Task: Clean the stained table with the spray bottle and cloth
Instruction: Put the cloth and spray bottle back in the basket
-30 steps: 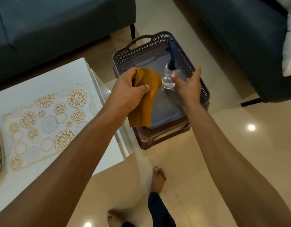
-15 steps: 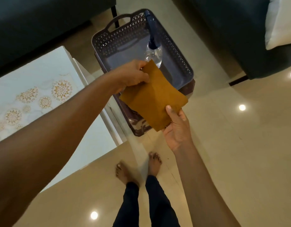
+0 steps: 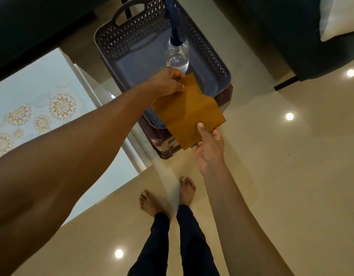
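A mustard-brown cloth point(image 3: 189, 111) is stretched between my two hands above the near edge of a grey perforated basket point(image 3: 212, 56). My left hand point(image 3: 166, 82) pinches the cloth's far corner. My right hand point(image 3: 209, 145) pinches its near edge, thumb on top and fingers underneath. A clear spray bottle point(image 3: 177, 54) with a dark blue head stands upright inside the basket, just beyond my left hand. The white table point(image 3: 42, 80) with gold floral patterns lies at the left, partly hidden by my left forearm.
Dark sofas stand at the top left and at the top right point(image 3: 271, 26), the latter with a white cushion point(image 3: 341, 18). The basket sits on a dark stool. My bare feet point(image 3: 168, 198) stand on glossy beige tiles.
My right hand left the spray bottle and took hold of the cloth's near edge. The cloth went from bunched in my left hand to spread between both hands. The view tilted down.
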